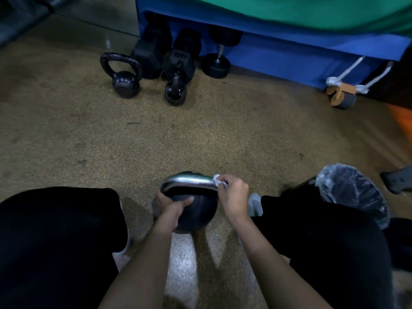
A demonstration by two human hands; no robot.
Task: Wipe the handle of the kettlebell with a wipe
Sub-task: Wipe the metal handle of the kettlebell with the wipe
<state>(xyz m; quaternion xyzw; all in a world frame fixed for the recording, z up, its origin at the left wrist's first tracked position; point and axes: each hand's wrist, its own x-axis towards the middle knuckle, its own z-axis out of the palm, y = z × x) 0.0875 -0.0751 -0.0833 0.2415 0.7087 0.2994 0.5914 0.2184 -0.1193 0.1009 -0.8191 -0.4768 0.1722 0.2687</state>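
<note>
The right hand (234,192) is closed around a small white wipe (219,181), which is crumpled and pressed on the right end of the handle (189,182), where the bar bends down. The left hand (172,207) is spread on the round body of the kettlebell (196,214), with the thumb across its top and the other fingers mostly hidden behind it. The kettlebell stands on the floor (200,134) between the person's knees

The kettlebell looks like solid metal, so it is probably heavy and stiff and will not roll away easily; the shiny handle seems smooth and may be slippery under a wet wipe. The wipe is soft and thin, so it can tear or slide out of the fingers. A good place to steady the weight is the body, which leaves the whole handle free for wiping

Just to the right stands a bin (352,192) lined with a clear plastic bag; what is inside cannot be seen. Farther away on the floor are two small kettlebells (124,83) and some dumbbells (216,63) beside a blue mat (289,52)
</note>
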